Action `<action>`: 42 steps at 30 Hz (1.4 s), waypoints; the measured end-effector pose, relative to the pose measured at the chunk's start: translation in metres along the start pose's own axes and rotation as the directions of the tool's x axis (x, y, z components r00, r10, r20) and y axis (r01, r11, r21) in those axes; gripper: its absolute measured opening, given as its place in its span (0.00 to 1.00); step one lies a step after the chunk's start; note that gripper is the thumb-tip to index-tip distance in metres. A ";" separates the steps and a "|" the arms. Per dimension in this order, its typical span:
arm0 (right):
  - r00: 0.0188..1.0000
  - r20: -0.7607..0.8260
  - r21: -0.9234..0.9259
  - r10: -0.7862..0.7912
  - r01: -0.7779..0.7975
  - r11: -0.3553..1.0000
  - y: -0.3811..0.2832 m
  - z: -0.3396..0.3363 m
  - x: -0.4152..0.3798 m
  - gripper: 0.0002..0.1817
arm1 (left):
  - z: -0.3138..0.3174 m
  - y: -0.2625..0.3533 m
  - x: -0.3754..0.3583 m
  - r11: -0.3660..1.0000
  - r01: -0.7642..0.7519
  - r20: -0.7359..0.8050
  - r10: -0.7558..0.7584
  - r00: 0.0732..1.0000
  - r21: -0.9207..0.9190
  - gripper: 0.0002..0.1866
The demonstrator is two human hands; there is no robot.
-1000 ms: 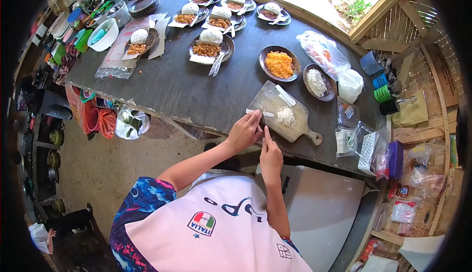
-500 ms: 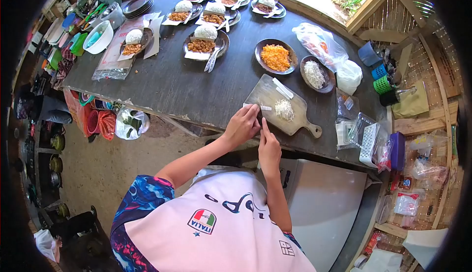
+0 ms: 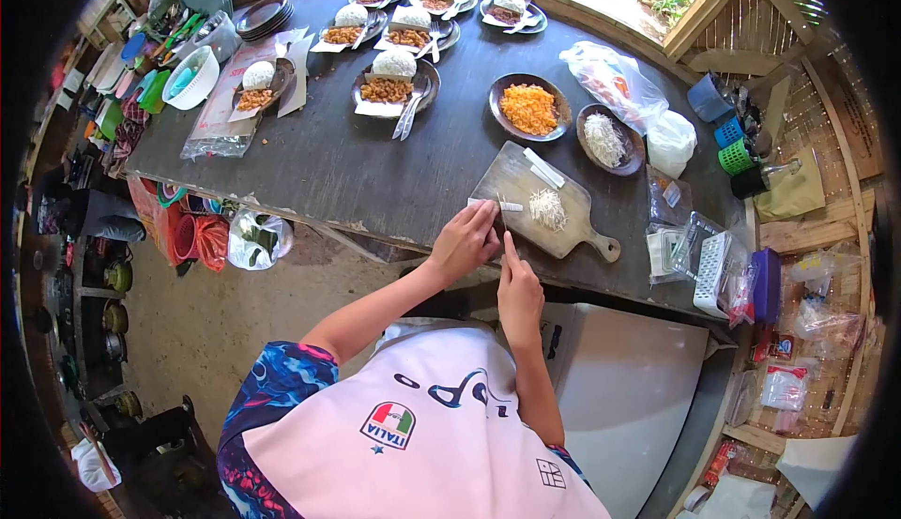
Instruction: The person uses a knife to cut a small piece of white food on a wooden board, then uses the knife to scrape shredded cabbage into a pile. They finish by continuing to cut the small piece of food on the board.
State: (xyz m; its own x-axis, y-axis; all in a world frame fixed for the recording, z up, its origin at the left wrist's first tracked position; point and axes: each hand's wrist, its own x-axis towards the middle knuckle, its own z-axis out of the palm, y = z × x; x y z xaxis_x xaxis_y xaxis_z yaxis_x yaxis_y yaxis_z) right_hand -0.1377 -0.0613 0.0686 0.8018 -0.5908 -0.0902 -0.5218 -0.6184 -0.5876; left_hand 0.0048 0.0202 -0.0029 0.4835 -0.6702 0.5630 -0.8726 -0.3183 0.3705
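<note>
A wooden cutting board [image 3: 574,221] with a handle lies near the table's front edge. My left hand [image 3: 466,239] is closed on a white vegetable piece [image 3: 511,206] at the board's left side. In my right hand [image 3: 519,294], also closed, is a knife [image 3: 504,219] whose thin blade stands against that piece, just right of the left fingertips. Its handle is mostly hidden by my fingers. Fine white shreds [image 3: 547,210] are heaped mid-board, with white vegetable slabs [image 3: 543,169] behind them. Beyond the board are an orange-shred bowl [image 3: 494,114] and a white-shred bowl [image 3: 636,157].
Several plates of rice and brown food [image 3: 427,101] stand along the back, with spoons and forks. A plastic bag [image 3: 615,78] lies behind the bowls. Right of the board is a white basket [image 3: 710,275]. Stacked plates [image 3: 265,14] stand at the back left.
The view has shifted slightly, moving the whole scene a little rightward in frame. Both hands keep about the same place at the board, the knife blade now showing more clearly.
</note>
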 end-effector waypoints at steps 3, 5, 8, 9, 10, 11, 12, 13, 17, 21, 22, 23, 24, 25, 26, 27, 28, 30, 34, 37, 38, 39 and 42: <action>1.000 -0.015 -0.018 0.009 -0.009 1.000 0.004 0.002 -0.006 0.26 | 0.002 0.001 0.000 1.000 0.008 0.016 -0.008 1.000 -0.008 0.28; 1.000 -0.019 -0.026 0.008 -0.009 1.000 0.005 0.003 -0.009 0.25 | 0.003 0.000 -0.002 1.000 0.007 0.034 -0.008 0.999 0.006 0.28; 1.000 -0.009 -0.028 0.021 -0.021 0.999 0.003 -0.001 -0.010 0.25 | 0.001 0.000 0.000 1.000 -0.001 0.033 0.001 0.999 0.009 0.29; 1.000 -0.012 -0.027 0.023 -0.023 0.999 0.003 0.000 -0.010 0.25 | 0.002 0.000 0.000 1.000 -0.003 0.032 0.003 0.999 0.011 0.29; 1.000 -0.014 -0.027 0.023 -0.023 0.999 0.004 0.000 -0.010 0.25 | 0.003 -0.001 0.000 1.000 -0.004 0.031 0.003 1.000 0.014 0.29; 1.000 -0.018 -0.036 0.008 -0.009 0.999 0.005 0.001 -0.010 0.25 | 0.004 -0.002 -0.001 1.000 -0.002 0.032 0.002 0.999 0.017 0.28; 1.000 -0.020 -0.045 -0.005 0.005 0.999 0.007 0.001 -0.011 0.25 | 0.003 0.000 -0.001 1.000 0.000 0.031 -0.001 1.000 0.015 0.28; 1.000 -0.023 -0.054 -0.020 0.018 0.998 0.008 0.001 -0.011 0.25 | 0.002 0.001 0.000 1.000 0.002 0.028 -0.003 1.000 0.013 0.28; 1.000 -0.015 -0.016 0.001 -0.002 1.000 0.011 0.006 -0.006 0.25 | 0.003 -0.001 0.001 1.000 -0.007 0.018 0.007 1.000 -0.007 0.27; 1.000 -0.017 0.011 0.015 -0.015 1.000 0.007 0.003 0.002 0.25 | 0.000 0.003 0.002 1.000 0.007 0.039 -0.006 0.999 -0.023 0.27; 0.999 -0.034 -0.005 0.001 -0.001 1.000 0.006 0.002 0.004 0.25 | 0.001 0.003 0.002 1.000 0.004 0.042 -0.004 0.999 -0.016 0.27; 0.999 -0.034 -0.029 0.009 -0.010 1.000 0.003 0.001 0.002 0.26 | 0.000 0.002 0.003 1.000 0.000 0.043 0.000 0.999 -0.005 0.28; 0.999 -0.034 -0.052 0.019 -0.020 0.998 0.000 0.001 -0.003 0.26 | 0.000 0.001 0.003 1.000 -0.002 0.043 0.002 0.999 0.000 0.28; 0.999 -0.032 -0.073 0.033 -0.035 0.997 -0.003 0.002 -0.007 0.26 | 0.000 0.001 0.003 1.000 -0.005 0.047 0.005 0.999 0.003 0.28; 0.999 -0.042 -0.060 0.029 -0.031 0.998 -0.002 0.005 -0.007 0.26 | 0.001 0.001 0.002 1.000 -0.009 0.050 0.008 0.999 0.003 0.28; 0.998 -0.053 -0.051 0.026 -0.029 0.998 0.000 0.008 -0.007 0.26 | 0.001 0.002 0.001 1.000 -0.006 0.048 0.006 0.999 -0.001 0.28; 0.998 -0.064 -0.044 0.021 -0.024 0.999 0.003 0.009 -0.007 0.27 | 0.003 0.002 0.001 1.000 -0.003 0.043 0.003 0.999 -0.005 0.28; 0.997 -0.080 -0.039 0.021 -0.024 0.999 0.005 0.009 -0.007 0.27 | 0.003 0.002 0.002 1.000 0.001 0.037 -0.001 0.999 0.001 0.27; 0.996 -0.089 -0.055 -0.021 0.016 0.998 0.013 0.018 -0.008 0.28 | 0.003 0.003 0.000 1.000 0.002 0.040 -0.002 0.999 0.011 0.25; 0.997 -0.083 -0.092 -0.008 0.000 0.996 0.015 0.022 -0.009 0.29 | 0.003 0.002 0.002 1.000 0.000 0.029 0.000 1.000 0.005 0.24; 0.996 -0.089 -0.085 -0.001 -0.007 0.996 0.014 0.022 -0.010 0.29 | 0.003 0.003 0.002 1.000 0.000 0.026 0.000 1.000 -0.001 0.24; 0.995 -0.097 -0.080 0.005 -0.013 0.997 0.014 0.021 -0.010 0.28 | 0.003 0.004 0.002 1.000 -0.001 0.028 0.002 1.000 -0.002 0.24; 0.996 -0.084 -0.092 -0.001 -0.007 0.996 0.015 0.022 -0.009 0.29 | 0.003 0.003 0.002 1.000 0.001 0.028 -0.001 1.000 0.004 0.24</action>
State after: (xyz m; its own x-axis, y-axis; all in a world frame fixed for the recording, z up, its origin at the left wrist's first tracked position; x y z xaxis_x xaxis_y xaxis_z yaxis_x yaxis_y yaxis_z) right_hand -0.1460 -0.0541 0.0427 0.7748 -0.6318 -0.0220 -0.5522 -0.6594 -0.5102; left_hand 0.0029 0.0159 -0.0030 0.4821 -0.6885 0.5418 -0.8725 -0.3212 0.3682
